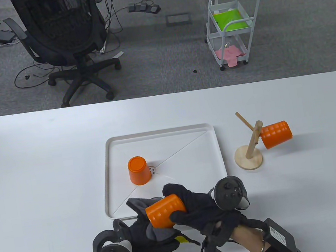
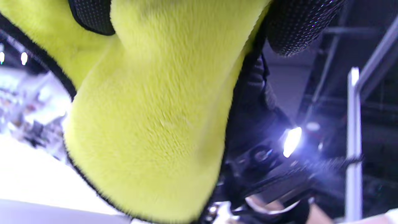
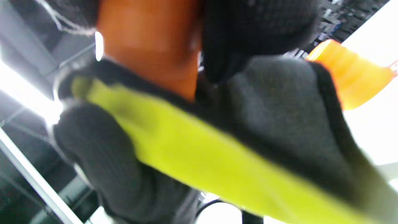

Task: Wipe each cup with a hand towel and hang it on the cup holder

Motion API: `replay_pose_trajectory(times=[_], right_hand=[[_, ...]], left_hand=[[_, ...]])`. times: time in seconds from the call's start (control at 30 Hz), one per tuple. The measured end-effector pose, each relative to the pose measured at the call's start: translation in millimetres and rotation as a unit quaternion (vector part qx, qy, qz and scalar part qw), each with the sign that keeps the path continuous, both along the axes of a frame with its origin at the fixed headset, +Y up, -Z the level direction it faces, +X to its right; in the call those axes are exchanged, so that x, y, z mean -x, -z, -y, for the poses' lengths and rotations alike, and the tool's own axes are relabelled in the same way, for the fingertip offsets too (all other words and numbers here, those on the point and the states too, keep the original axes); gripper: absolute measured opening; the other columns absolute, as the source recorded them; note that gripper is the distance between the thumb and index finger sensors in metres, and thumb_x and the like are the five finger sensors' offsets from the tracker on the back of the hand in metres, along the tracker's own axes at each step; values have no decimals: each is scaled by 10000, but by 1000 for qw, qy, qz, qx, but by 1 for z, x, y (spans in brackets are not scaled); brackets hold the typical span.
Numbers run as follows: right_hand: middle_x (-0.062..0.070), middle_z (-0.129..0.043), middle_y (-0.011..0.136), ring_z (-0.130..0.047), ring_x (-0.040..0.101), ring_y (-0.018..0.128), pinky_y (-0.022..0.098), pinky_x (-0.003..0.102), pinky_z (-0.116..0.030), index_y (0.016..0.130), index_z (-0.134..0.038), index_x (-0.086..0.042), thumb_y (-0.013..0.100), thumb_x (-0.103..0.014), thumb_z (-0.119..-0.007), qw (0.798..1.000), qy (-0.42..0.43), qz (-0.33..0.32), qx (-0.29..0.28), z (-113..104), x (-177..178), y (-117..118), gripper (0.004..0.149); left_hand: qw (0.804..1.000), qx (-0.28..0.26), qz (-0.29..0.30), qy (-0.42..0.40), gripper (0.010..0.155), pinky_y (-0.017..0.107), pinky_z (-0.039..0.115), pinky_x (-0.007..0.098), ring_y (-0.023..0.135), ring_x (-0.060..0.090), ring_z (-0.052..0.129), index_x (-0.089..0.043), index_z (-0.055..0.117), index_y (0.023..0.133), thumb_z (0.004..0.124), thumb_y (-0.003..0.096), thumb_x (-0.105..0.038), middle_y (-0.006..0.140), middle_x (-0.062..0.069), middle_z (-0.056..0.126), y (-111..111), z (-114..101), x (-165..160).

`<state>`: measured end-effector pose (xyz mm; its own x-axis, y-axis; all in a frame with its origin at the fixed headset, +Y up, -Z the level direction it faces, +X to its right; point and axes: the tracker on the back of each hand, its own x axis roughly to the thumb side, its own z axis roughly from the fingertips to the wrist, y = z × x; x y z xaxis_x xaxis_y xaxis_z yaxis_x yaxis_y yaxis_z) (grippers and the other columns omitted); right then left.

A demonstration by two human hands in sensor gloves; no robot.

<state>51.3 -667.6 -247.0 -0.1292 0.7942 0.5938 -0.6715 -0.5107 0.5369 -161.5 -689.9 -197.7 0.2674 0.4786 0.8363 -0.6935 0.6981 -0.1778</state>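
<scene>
My right hand (image 1: 187, 204) grips an orange cup (image 1: 165, 211) lying on its side just above the tray's near edge; in the right wrist view the cup (image 3: 146, 46) is at the top. My left hand (image 1: 140, 239) holds a grey and yellow hand towel (image 1: 153, 231) bunched against the cup's lower end. The towel's yellow side (image 2: 149, 124) fills the left wrist view, and the towel (image 3: 217, 155) crosses the right wrist view. A second orange cup (image 1: 138, 170) stands upside down in the white tray (image 1: 188, 135). A third orange cup (image 1: 276, 134) hangs on the wooden cup holder (image 1: 248, 156).
The cup holder stands right of the tray, with one bare peg (image 1: 243, 120) pointing up and left. Beyond the table's far edge are a black office chair (image 1: 65, 37) and a white trolley (image 1: 231, 29) on the floor.
</scene>
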Motion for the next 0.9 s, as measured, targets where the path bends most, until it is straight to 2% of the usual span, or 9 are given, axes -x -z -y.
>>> replay_pose_trajectory(times=[0.17,0.3,0.43,0.53,0.67,0.73,0.77,0.87,0.9], right_hand=[[232,-537,1048,-859,324,625,358,355,-831,1132,-287,-220,523,-615,-639,998,-10,-12,-57,-3,1,-4,806],[166,-449,1132,-786,337,767,448,369,-805,1115,-272,-367,524,-584,-666,988,-48,1,-148,-9,0,-10,743],[81,-375,1186,-665,358,955,632,453,-738,1051,-327,-516,514,-515,-735,966,-79,16,-244,-16,0,-19,675],[28,-343,1201,-616,348,1014,713,468,-699,1016,-349,-563,505,-470,-776,940,-107,30,-322,-22,-3,-27,673],[-20,-320,1205,-574,348,1052,757,464,-676,996,-363,-576,494,-412,-819,917,-122,59,-375,-28,-7,-31,697],[-10,-331,1204,-589,347,1048,755,452,-691,1000,-360,-572,493,-421,-817,919,-115,68,-371,-30,-12,-27,699],[8,-345,1202,-606,353,1037,749,447,-701,1007,-374,-563,497,-432,-810,929,-100,66,-351,-32,-15,-24,683],[114,-421,1176,-702,373,956,686,442,-756,1050,-393,-499,506,-485,-780,960,-35,70,-268,-34,-26,-14,668],[141,-444,1165,-740,370,919,662,434,-775,1071,-381,-470,512,-512,-758,971,-8,76,-225,-34,-30,-8,676]], left_hand=[[984,127,69,-106,661,753,596,566,1126,55,542,-280,463,1144,659,607,-612,1237,-95,613,8,5,4],[942,241,139,-186,649,733,618,558,1103,82,590,-253,507,1138,645,617,-615,1211,-64,670,17,13,5],[893,322,188,-250,652,705,664,535,1056,123,663,-208,554,1120,634,623,-622,1164,-24,740,23,19,6],[869,354,211,-275,648,685,696,511,1032,140,693,-190,573,1109,619,632,-627,1136,-8,772,25,22,6],[862,359,195,-299,659,653,712,518,996,195,734,-152,582,1096,599,642,-629,1100,35,800,29,21,14],[868,351,168,-308,658,648,712,524,984,213,752,-146,584,1091,595,644,-627,1087,48,810,30,20,21],[872,343,154,-312,651,650,713,522,981,215,761,-153,582,1090,591,645,-628,1084,46,811,31,19,24],[884,312,129,-323,625,681,676,537,1031,229,706,-212,527,1118,574,653,-627,1132,25,742,31,16,31],[894,288,112,-325,623,707,643,547,1069,232,651,-234,486,1135,572,656,-623,1169,16,687,29,14,33]])
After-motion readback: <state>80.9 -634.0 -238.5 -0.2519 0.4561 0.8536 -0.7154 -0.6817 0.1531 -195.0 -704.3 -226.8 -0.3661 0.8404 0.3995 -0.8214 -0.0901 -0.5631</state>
